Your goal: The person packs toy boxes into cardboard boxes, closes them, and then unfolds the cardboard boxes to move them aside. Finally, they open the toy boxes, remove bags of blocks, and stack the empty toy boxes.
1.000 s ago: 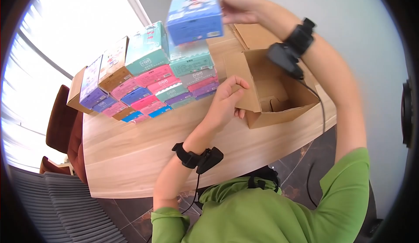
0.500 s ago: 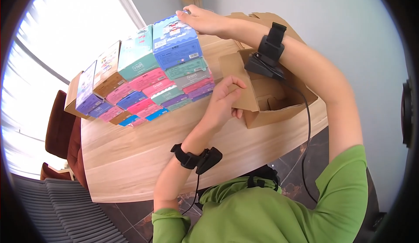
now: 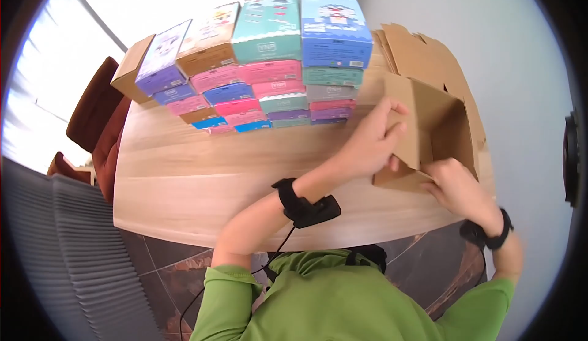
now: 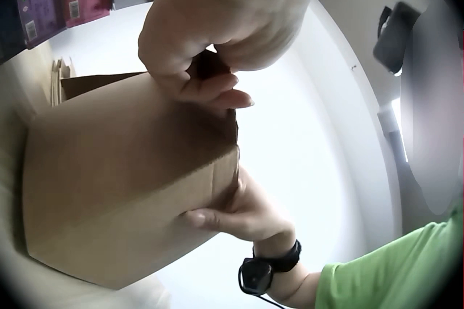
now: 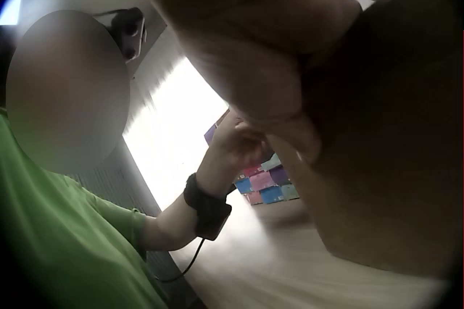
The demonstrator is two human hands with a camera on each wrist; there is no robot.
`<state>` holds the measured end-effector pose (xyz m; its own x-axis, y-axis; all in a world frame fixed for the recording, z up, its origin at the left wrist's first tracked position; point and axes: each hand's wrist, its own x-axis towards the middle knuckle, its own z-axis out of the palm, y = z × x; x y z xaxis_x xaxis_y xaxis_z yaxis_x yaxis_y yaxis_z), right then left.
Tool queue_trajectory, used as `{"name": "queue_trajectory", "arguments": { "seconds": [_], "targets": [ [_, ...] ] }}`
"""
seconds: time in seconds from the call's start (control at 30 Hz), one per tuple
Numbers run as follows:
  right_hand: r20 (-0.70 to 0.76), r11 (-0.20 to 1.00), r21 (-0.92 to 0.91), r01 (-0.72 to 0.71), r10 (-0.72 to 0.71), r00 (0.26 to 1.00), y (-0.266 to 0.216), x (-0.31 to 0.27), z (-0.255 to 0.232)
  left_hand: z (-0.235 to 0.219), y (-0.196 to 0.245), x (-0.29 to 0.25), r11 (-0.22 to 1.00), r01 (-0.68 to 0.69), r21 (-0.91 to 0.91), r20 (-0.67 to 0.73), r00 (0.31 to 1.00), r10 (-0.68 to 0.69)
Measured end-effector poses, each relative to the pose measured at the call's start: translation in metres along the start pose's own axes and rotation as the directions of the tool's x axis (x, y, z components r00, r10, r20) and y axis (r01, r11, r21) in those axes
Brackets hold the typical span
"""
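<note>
An open cardboard box (image 3: 450, 117) stands at the right part of the table, and its inside looks bare in the head view. My left hand (image 3: 372, 142) holds its left flap (image 3: 405, 111), fingers curled over the edge. At the near wall, my right hand (image 3: 456, 185) grips the rim, thumb outside and fingers inside. The left wrist view shows that thumb against the box's side (image 4: 123, 178), with my left hand (image 4: 225, 30) at the upper edge. To the left, a blue toy box (image 3: 335, 41) tops the right end of a stack.
Teal (image 3: 267, 32), brown (image 3: 208, 41) and purple boxes (image 3: 162, 59) top the other columns of the stack, over several pink, grey and blue ones. Another cardboard box (image 3: 131, 68) stands at its left end. Flattened cardboard (image 3: 422, 56) lies behind the open box. A brown chair (image 3: 92, 114) stands beyond the table's left edge.
My right hand set the blue toy box on the stack's right column, let go, and came back to the cardboard box's near rim. My left hand kept its hold on the flap. The head view turned.
</note>
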<state>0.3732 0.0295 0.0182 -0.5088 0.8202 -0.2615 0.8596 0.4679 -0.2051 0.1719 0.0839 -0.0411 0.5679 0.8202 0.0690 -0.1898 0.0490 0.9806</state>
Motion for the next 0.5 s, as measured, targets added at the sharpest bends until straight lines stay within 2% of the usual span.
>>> {"name": "queue_trajectory", "arguments": {
  "seconds": [0.03, 0.07, 0.1, 0.13, 0.17, 0.2, 0.23, 0.27, 0.33, 0.37, 0.4, 0.5],
  "targets": [
    [-0.051, 1.000, 0.008, -0.009, 0.009, 0.999, 0.004, -0.011, -0.006, 0.001, 0.005, -0.001, 0.986, -0.080, -0.143, -0.028, 0.997, 0.077],
    [-0.174, 0.989, 0.087, -0.116, 0.129, 0.976, 0.005, -0.030, -0.022, 0.004, 0.007, -0.004, 0.945, -0.158, -0.287, -0.063, 0.987, 0.146],
    [-0.285, 0.960, 0.178, -0.216, 0.261, 0.923, 0.006, -0.050, -0.037, 0.007, 0.008, -0.004, 0.875, -0.231, -0.425, -0.100, 0.973, 0.209],
    [-0.388, 0.884, 0.444, -0.145, 0.336, 0.858, 0.017, -0.070, -0.038, -0.001, -0.003, 0.002, 0.866, -0.318, -0.386, -0.095, 0.947, 0.305],
    [-0.457, 0.748, 0.663, -0.030, 0.436, 0.775, 0.029, -0.089, -0.041, 0.001, -0.002, 0.003, 0.933, -0.336, -0.130, -0.057, 0.942, 0.331],
    [-0.575, 0.751, 0.652, 0.101, 0.404, 0.711, 0.040, -0.100, -0.040, 0.004, 0.000, 0.005, 0.930, -0.342, 0.137, -0.013, 0.938, 0.347],
    [-0.620, 0.799, 0.590, 0.117, 0.355, 0.700, 0.056, -0.114, -0.033, 0.009, 0.002, 0.007, 0.856, -0.336, 0.393, 0.029, 0.935, 0.353],
    [-0.661, 0.842, 0.522, 0.136, 0.299, 0.688, 0.073, -0.127, -0.021, 0.018, 0.011, 0.010, 0.890, -0.319, 0.327, 0.156, 0.946, 0.282],
    [-0.761, 0.920, 0.318, 0.228, 0.105, 0.640, 0.067, -0.120, -0.018, 0.029, 0.003, 0.022, 0.830, -0.488, 0.270, 0.200, 0.872, 0.447],
    [-0.742, 0.939, 0.294, 0.177, 0.107, 0.662, 0.065, -0.123, -0.018, 0.034, 0.000, 0.027, 0.790, -0.564, 0.241, 0.213, 0.825, 0.524],
    [-0.722, 0.954, 0.269, 0.130, 0.110, 0.683, 0.063, -0.131, -0.013, 0.028, 0.002, 0.030, 0.817, -0.543, 0.194, 0.250, 0.833, 0.494],
    [-0.673, 0.981, 0.193, 0.003, 0.130, 0.728, 0.062, -0.153, 0.011, 0.014, 0.031, 0.028, 0.802, -0.532, 0.271, 0.228, 0.845, 0.484]
  ]
}}
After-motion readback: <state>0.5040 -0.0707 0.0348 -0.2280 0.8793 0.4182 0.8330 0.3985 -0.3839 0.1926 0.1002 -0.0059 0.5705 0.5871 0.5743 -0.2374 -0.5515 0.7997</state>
